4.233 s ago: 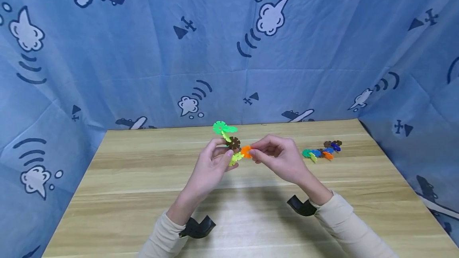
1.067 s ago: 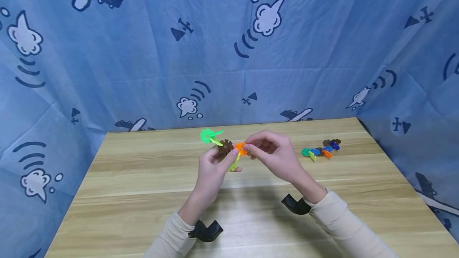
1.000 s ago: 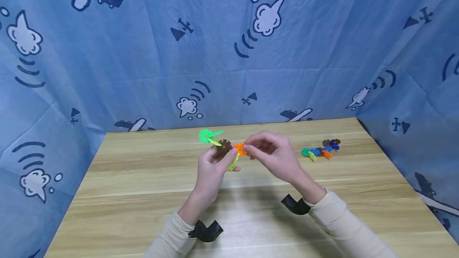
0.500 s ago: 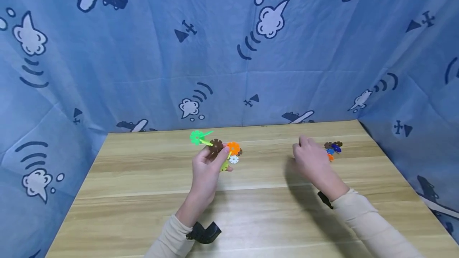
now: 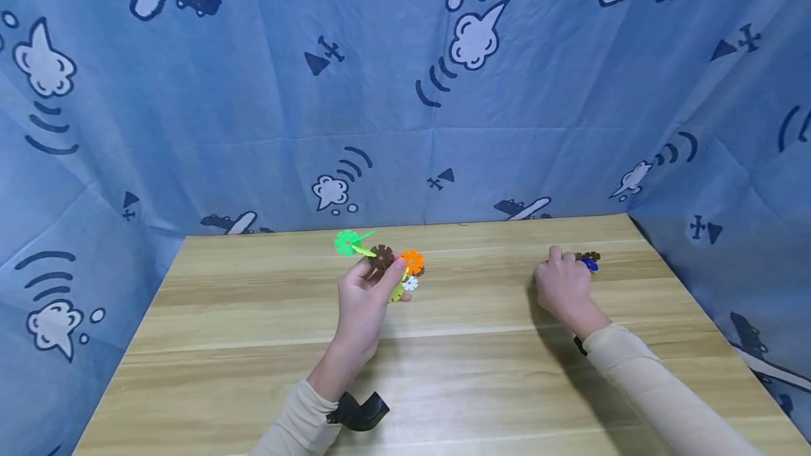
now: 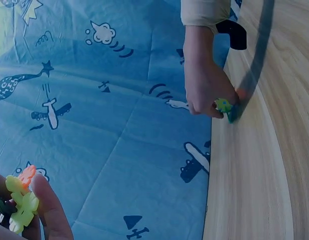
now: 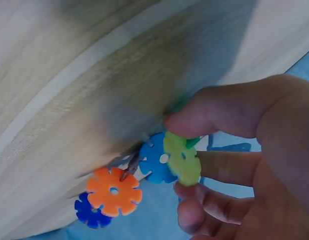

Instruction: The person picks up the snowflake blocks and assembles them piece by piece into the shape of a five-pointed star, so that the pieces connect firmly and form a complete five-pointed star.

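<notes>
My left hand [image 5: 364,301] holds a cluster of joined notched plastic discs [image 5: 381,257] above the table, the thumb over its middle. Green discs [image 5: 347,242] stick out at its upper left; an orange disc [image 5: 413,261] and a white disc [image 5: 410,283] show at the right. Farther right, my right hand [image 5: 564,290] is at a second chain of discs [image 5: 590,264] on the table and covers most of it. In the right wrist view, thumb and fingers pinch its green end beside a yellow-green disc [image 7: 182,160]; blue and orange discs [image 7: 114,191] trail from it.
A light wood-grain table [image 5: 253,343] lies under both hands. Blue curtain cloth [image 5: 380,90] with printed planes and clouds hangs behind the table and along its sides. Black wrist mounts [image 5: 358,412] sit at the sleeves.
My right hand has let go of the orange disc on the cluster and gone right to the second chain. The left hand has shifted slightly left, still holding its cluster.
</notes>
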Motion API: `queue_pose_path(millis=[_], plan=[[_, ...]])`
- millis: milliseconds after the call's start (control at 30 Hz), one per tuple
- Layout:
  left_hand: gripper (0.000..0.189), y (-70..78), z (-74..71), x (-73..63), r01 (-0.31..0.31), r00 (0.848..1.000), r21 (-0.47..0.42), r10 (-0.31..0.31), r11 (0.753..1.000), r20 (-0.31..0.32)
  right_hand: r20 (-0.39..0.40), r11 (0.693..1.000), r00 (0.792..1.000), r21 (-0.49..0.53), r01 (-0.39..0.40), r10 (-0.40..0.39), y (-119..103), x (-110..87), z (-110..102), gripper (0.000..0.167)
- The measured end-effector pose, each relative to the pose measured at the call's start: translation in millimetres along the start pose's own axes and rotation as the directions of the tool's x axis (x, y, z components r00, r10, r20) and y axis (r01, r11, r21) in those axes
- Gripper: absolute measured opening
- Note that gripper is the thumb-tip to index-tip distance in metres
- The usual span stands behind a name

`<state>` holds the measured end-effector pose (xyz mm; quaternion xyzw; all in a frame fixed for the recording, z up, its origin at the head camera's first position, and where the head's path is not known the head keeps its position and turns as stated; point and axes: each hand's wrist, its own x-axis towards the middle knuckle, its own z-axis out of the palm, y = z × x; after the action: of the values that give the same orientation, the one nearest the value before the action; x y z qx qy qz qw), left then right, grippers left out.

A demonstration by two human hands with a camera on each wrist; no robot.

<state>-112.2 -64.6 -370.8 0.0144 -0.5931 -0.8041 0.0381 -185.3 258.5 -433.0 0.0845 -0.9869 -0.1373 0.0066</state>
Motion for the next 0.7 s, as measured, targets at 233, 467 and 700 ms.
queue_pose_path(millis=[233, 467, 700], plan=[[0.024, 0.8, 3.0, -1.8, 0.005, 1.000, -0.009, -0.005, 1.000, 0.010, 0.029, 0.998, 0.999, 0.055, -0.038, 0.036, 10, 6.2, 9, 0.006], [0.025, 1.0, 1.7, -1.8, 0.000, 1.000, 0.009, 0.000, 1.000, 0.024, -0.057, 0.976, 0.998, 0.216, -0.007, 0.020, 7, 3.4, 9, 0.010], [0.022, 1.4, 3.7, -1.5, 0.000, 1.000, -0.018, 0.001, 1.000, 0.013, -0.082, 0.681, 0.996, 0.731, 0.050, 0.016, -14, 7.5, -21, 0.028]])
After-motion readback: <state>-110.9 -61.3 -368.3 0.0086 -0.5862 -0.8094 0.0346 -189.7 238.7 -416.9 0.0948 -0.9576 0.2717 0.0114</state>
